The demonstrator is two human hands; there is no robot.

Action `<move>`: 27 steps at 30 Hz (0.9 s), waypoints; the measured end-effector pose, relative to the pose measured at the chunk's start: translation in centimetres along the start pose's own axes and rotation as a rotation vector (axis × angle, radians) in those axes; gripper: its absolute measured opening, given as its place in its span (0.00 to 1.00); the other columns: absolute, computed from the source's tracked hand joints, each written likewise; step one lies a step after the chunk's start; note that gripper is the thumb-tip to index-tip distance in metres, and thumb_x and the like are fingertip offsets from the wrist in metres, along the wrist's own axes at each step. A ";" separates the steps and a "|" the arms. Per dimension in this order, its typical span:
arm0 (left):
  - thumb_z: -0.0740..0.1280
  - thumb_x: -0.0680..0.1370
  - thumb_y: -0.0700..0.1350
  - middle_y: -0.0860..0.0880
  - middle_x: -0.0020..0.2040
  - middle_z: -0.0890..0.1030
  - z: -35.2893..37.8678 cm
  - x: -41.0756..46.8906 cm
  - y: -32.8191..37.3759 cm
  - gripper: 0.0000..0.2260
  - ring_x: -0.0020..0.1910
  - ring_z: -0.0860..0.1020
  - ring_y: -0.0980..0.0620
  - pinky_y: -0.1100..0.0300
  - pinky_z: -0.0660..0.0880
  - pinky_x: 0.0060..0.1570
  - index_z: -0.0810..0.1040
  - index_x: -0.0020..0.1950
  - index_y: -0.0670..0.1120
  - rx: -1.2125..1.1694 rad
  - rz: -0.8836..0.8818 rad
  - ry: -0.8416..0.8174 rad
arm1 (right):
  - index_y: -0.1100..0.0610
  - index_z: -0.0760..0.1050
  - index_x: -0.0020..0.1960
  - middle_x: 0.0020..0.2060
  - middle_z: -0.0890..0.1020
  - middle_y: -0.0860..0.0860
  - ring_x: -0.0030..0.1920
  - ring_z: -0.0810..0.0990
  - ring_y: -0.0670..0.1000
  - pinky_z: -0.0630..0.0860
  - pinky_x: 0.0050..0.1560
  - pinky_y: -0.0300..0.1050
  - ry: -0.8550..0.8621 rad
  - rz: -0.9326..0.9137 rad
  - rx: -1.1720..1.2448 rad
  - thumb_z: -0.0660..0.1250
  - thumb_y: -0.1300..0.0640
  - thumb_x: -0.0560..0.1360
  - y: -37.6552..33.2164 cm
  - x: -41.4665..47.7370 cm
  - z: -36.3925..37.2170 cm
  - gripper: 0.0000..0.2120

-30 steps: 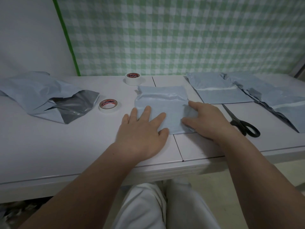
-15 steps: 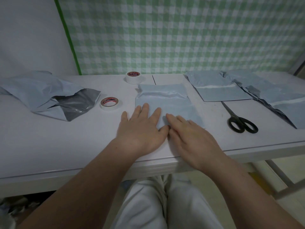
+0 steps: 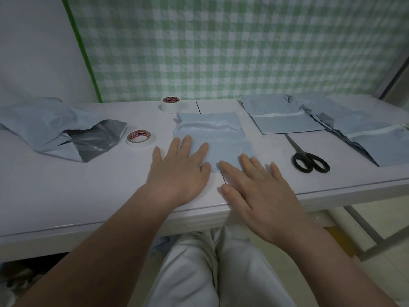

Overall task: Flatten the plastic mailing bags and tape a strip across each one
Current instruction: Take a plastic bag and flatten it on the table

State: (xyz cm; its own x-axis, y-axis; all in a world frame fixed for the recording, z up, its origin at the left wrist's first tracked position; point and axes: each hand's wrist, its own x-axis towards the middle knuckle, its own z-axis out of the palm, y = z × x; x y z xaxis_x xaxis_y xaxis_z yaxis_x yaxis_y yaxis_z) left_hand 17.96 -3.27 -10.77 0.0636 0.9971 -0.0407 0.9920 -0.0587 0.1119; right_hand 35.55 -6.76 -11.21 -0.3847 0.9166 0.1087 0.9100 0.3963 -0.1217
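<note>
A grey-blue mailing bag lies flat on the white table in front of me. My left hand presses its near left corner with straight, spread fingers. Straight fingers of my right hand touch the bag's near right edge, palm over the table's front rim. Two white tape rolls stand nearby: one left of the bag, one behind it. Black scissors lie to the right.
A crumpled pile of bags, one showing its dark inside, lies at the left. Flattened bags with white strips lie at the back right and far right. A checked green cloth hangs behind the table.
My right hand slid from the bag's right side to its middle beside my left hand, then back right along the near edge. My left hand stayed pressing the near left corner.
</note>
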 end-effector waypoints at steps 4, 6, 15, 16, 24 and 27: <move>0.52 0.82 0.50 0.51 0.78 0.56 -0.2 -0.9 0.5 0.18 0.77 0.45 0.47 0.39 0.36 0.70 0.65 0.72 0.62 0.017 0.174 0.250 | 0.37 0.48 0.74 0.77 0.52 0.52 0.77 0.49 0.52 0.44 0.74 0.54 -0.008 0.006 0.007 0.30 0.34 0.71 0.0 0.0 0.1 0.33; 0.61 0.78 0.45 0.51 0.64 0.77 -0.1 -1.5 0.7 0.15 0.72 0.63 0.42 0.38 0.42 0.70 0.78 0.61 0.58 0.006 0.320 0.364 | 0.36 0.47 0.74 0.77 0.52 0.52 0.77 0.49 0.52 0.44 0.74 0.55 -0.005 0.000 0.003 0.30 0.33 0.71 0.1 0.0 0.1 0.33; 0.47 0.75 0.53 0.54 0.58 0.80 0.1 -4.0 1.0 0.24 0.66 0.68 0.44 0.40 0.50 0.70 0.80 0.60 0.53 -0.044 0.307 0.324 | 0.41 0.52 0.74 0.76 0.54 0.50 0.76 0.48 0.51 0.45 0.73 0.57 0.050 0.045 -0.013 0.26 0.36 0.69 -0.7 -0.4 0.3 0.37; 0.48 0.76 0.53 0.54 0.58 0.80 0.1 -4.0 1.0 0.24 0.66 0.69 0.43 0.40 0.52 0.70 0.80 0.60 0.53 -0.052 0.309 0.327 | 0.41 0.52 0.74 0.76 0.54 0.50 0.76 0.48 0.52 0.46 0.73 0.57 0.060 0.057 -0.017 0.26 0.36 0.69 -0.8 -0.4 0.3 0.37; 0.49 0.77 0.54 0.54 0.56 0.79 0.6 -4.0 0.5 0.21 0.59 0.71 0.46 0.39 0.58 0.68 0.78 0.61 0.58 -0.018 0.281 0.339 | 0.42 0.59 0.73 0.76 0.58 0.49 0.77 0.48 0.54 0.44 0.73 0.58 0.132 0.145 0.007 0.28 0.35 0.70 -1.3 -0.6 0.8 0.38; 0.47 0.76 0.55 0.55 0.56 0.78 0.5 -4.0 0.4 0.23 0.57 0.70 0.49 0.42 0.56 0.69 0.77 0.62 0.59 -0.032 0.247 0.350 | 0.43 0.61 0.72 0.76 0.59 0.49 0.77 0.48 0.55 0.44 0.73 0.58 0.150 0.177 0.015 0.29 0.36 0.70 -1.2 -0.8 0.8 0.39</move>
State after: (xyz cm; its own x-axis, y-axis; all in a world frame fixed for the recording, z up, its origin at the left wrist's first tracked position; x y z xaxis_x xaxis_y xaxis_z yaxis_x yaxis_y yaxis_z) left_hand 18.13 -7.34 -11.10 0.2528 0.9096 0.3296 0.9473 -0.3019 0.1067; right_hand 34.63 -7.93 -11.92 -0.1906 0.9544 0.2300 0.9585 0.2315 -0.1664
